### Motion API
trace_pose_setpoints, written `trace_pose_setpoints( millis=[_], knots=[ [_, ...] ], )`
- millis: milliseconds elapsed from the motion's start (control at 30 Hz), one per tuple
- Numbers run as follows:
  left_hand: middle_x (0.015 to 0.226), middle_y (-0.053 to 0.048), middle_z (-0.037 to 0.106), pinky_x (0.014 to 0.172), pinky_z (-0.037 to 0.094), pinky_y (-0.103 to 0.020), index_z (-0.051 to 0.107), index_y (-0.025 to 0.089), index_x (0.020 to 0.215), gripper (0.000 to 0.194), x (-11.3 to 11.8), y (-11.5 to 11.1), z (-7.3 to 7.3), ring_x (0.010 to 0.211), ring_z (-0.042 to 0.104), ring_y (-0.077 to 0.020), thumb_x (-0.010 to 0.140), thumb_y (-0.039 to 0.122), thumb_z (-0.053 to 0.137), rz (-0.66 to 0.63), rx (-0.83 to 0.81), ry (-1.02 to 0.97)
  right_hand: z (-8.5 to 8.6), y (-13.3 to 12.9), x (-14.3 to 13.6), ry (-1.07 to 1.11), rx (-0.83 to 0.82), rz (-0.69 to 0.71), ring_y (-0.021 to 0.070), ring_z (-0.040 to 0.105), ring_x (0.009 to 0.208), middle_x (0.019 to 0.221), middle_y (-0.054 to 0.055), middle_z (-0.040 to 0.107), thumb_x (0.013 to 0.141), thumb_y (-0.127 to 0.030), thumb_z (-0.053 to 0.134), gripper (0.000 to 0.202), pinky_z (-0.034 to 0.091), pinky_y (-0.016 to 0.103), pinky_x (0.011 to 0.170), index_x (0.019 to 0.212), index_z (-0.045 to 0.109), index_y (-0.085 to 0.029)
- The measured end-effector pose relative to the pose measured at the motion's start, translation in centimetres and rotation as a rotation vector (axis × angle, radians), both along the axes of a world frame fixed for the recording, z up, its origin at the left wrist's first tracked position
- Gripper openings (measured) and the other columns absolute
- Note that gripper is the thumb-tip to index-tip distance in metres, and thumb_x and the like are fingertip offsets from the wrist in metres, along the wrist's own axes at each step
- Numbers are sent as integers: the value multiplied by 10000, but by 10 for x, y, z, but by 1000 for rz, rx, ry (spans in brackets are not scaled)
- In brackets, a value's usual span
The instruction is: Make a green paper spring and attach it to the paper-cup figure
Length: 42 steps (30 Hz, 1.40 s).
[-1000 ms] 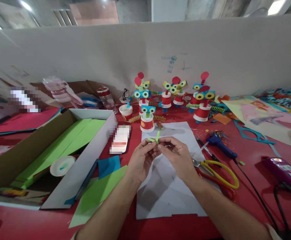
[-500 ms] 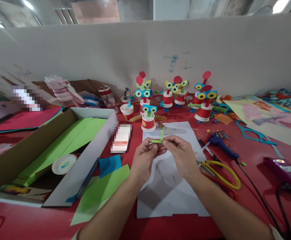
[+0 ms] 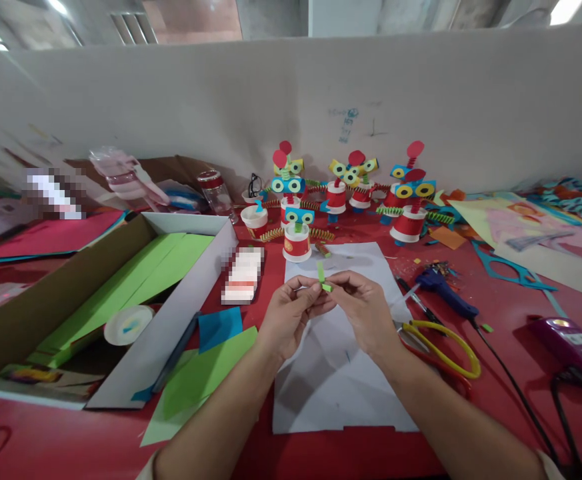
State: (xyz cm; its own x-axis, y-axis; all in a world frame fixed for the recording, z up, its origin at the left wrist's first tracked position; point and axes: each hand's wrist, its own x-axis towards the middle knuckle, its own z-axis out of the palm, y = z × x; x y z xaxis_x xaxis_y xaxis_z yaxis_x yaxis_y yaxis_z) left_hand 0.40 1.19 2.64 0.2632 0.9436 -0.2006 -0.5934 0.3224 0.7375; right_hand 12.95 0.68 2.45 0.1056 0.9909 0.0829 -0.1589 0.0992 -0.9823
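Between my two hands is a folded green paper strip (image 3: 321, 273), with one end standing up and a short end pointing right. My left hand (image 3: 291, 313) pinches it from the left with thumb and fingers. From the other side, the fingertips of my right hand (image 3: 363, 310) are closed on the same strip. Both hands hover over a white paper sheet (image 3: 341, 393) on the red table. Just beyond stands a red-and-white paper cup figure (image 3: 297, 243) with blue paper eyes and folded paper arms.
More cup figures (image 3: 408, 223) stand along the wall. At right lie a blue glue gun (image 3: 443, 292), yellow-handled scissors (image 3: 453, 350) and a purple device (image 3: 573, 350). An open box (image 3: 171, 313) with green paper fills the left, beside green sheets (image 3: 205, 373) and a phone (image 3: 243, 275).
The strip's left-pointing end has swung over to the right, and its upright end now leans slightly left. My hands have stayed nearly in place.
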Motion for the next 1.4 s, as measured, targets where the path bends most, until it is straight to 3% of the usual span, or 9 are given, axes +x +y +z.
trace_pose_setpoints(
  millis=[333, 600, 1067, 1200, 1400],
  knots=[
    [663, 6, 692, 639, 537, -212, 635, 138, 718, 237, 3, -1, 1, 622, 653, -96, 641, 259, 824, 121, 53, 12, 7, -7, 0, -210, 179, 21, 188, 632, 831, 884, 42, 688, 775, -277, 679, 112, 502, 298, 745, 857, 723, -216],
    [724, -4, 711, 728, 554, -255, 645, 143, 749, 212, 8, -3, -6, 686, 669, -106, 655, 235, 813, 161, 70, -34, -3, 0, 0, -35, 63, 35, 192, 643, 823, 845, 30, 723, 782, -271, 687, 87, 495, 320, 798, 830, 739, -220],
    [736, -13, 719, 736, 553, -239, 640, 147, 745, 246, -1, 2, -3, 694, 684, -117, 615, 202, 842, 23, 0, -30, -1, 2, 5, -61, 20, 100, 177, 626, 802, 834, 16, 714, 779, -271, 683, 81, 471, 305, 751, 808, 744, -226],
    [805, -30, 731, 748, 549, -240, 699, 131, 808, 244, 0, 2, -2, 728, 681, -120, 629, 225, 836, 5, 20, -9, -2, 4, 6, -107, 31, 55, 177, 630, 813, 836, 18, 712, 766, -276, 689, 90, 475, 289, 733, 812, 739, -218],
    [773, -14, 726, 731, 520, -241, 731, 166, 774, 205, -2, 2, -4, 713, 663, -110, 632, 270, 835, 9, 8, 47, -1, 3, 5, 5, -27, -3, 142, 606, 697, 768, -11, 676, 687, -330, 766, 188, 485, 267, 657, 806, 684, -209]
  ],
)
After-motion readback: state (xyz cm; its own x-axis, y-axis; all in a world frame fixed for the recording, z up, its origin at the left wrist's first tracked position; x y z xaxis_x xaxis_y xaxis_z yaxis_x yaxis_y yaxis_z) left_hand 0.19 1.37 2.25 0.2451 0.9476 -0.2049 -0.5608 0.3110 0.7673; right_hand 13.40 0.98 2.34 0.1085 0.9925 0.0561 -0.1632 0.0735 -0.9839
